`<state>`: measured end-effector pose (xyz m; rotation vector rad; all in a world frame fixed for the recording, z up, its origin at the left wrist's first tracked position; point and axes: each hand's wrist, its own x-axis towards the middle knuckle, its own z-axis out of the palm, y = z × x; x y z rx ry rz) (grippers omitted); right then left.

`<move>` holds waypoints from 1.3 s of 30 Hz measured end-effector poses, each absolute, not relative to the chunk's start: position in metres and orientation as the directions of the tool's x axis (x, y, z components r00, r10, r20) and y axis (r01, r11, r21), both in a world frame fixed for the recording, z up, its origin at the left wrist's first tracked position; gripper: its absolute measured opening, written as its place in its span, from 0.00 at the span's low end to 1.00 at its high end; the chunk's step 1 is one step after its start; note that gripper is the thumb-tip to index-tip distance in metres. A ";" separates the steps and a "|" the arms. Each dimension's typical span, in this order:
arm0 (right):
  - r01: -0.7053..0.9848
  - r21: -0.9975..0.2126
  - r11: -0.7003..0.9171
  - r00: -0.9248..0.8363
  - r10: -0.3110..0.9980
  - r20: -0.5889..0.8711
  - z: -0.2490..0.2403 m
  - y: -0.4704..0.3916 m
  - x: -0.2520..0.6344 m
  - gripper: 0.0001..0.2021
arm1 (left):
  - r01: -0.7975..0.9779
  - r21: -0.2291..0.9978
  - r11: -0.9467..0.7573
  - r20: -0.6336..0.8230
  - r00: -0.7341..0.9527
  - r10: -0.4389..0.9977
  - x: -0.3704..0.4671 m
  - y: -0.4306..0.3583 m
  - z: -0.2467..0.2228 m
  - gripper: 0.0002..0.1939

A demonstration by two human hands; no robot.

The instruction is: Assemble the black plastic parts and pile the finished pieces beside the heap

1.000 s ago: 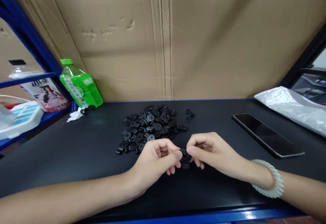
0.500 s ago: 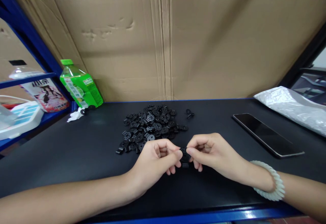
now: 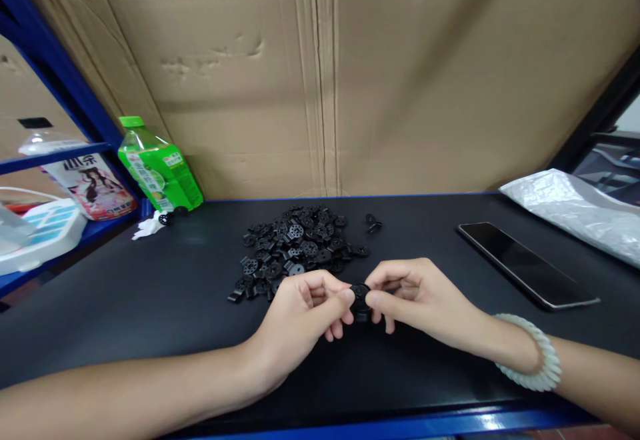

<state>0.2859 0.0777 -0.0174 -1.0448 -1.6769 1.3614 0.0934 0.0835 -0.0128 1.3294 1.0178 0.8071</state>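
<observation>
Your left hand (image 3: 305,310) and right hand (image 3: 425,300) pinch a small black disc (image 3: 360,299) at its two sides, thumbs in front. It looks round and dark, with a block-like tab below; finer detail is too small to tell. It's held nearer you than the pile of black parts (image 3: 295,243) and to that pile's right, above the counter (image 3: 175,307).

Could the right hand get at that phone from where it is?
Probably yes: nothing visible stands between the right hand and the phone, though that hand is busy, pinching a black disc together with the left hand.
</observation>
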 end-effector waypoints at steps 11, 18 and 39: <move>0.134 -0.976 0.171 -0.359 0.927 0.113 -0.018 0.075 0.284 0.11 | 0.077 0.997 0.016 -0.045 0.393 0.918 0.091 0.083 -0.018 0.09; 0.153 -0.963 0.220 -0.340 0.927 0.157 -0.018 0.070 0.284 0.09 | 0.092 0.995 -0.040 -0.005 0.446 0.895 0.091 0.085 -0.012 0.08; 0.349 -0.873 0.341 -0.241 0.933 0.268 -0.018 0.101 0.302 0.15 | 0.538 0.655 -0.531 0.509 0.206 0.836 0.048 0.170 0.021 0.07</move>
